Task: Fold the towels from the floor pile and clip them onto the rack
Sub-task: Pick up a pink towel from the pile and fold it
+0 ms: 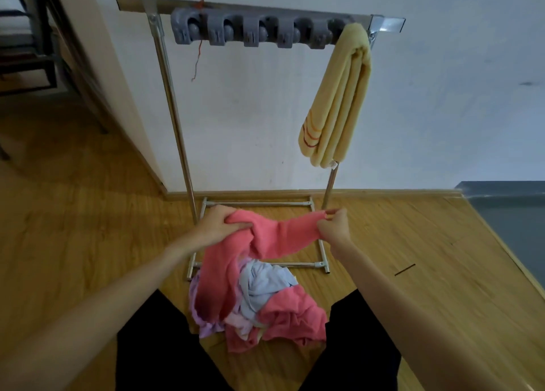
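pink towel (277, 237) stretched between left hand (218, 225) and right hand (334, 225) — both gripping it, above floor pile (265, 311)

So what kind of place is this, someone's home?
Probably a room in a home: wood-look floor, plain white wall, and a metal rack with grey clips holding a yellow towel above a towel pile.

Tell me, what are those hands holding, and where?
Both grip one pink terry towel along its top edge: left hand bunching one end, right hand pinching the other.
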`<state>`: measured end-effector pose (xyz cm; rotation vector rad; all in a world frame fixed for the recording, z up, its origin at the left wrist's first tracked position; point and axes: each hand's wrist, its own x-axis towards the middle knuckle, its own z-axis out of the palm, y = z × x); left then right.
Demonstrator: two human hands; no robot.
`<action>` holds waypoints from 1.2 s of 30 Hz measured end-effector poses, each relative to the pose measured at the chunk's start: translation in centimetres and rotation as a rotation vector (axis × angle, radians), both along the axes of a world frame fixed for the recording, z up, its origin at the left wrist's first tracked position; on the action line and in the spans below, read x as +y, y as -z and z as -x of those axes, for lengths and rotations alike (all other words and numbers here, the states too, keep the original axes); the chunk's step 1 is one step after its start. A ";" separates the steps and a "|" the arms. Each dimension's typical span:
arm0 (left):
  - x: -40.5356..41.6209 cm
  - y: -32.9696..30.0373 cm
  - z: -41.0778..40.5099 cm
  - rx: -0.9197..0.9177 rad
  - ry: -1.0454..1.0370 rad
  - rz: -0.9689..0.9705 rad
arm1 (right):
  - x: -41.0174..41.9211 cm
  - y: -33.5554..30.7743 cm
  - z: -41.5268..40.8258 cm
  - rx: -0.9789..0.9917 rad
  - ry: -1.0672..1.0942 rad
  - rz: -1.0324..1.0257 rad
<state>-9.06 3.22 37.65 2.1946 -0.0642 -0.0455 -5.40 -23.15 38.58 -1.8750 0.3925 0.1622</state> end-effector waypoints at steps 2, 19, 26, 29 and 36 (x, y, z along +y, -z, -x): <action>-0.1 -3.2 -0.2 -0.061 0.100 -0.086 | -0.2 1.3 0.0 0.139 -0.183 0.131; -1.7 -11.7 -1.7 0.117 0.464 -0.252 | 3.4 -3.6 1.5 -0.008 -0.846 -0.450; -0.6 -9.9 -1.4 0.248 0.395 -0.176 | -0.3 -7.5 1.0 -0.239 -0.812 -0.151; 0.7 -10.2 -1.6 0.279 0.427 -0.122 | -2.6 -9.0 0.0 -0.273 -0.768 -0.108; -0.4 -15.9 -3.8 0.082 0.388 -0.015 | -4.7 -11.7 -5.3 -0.391 -0.665 0.139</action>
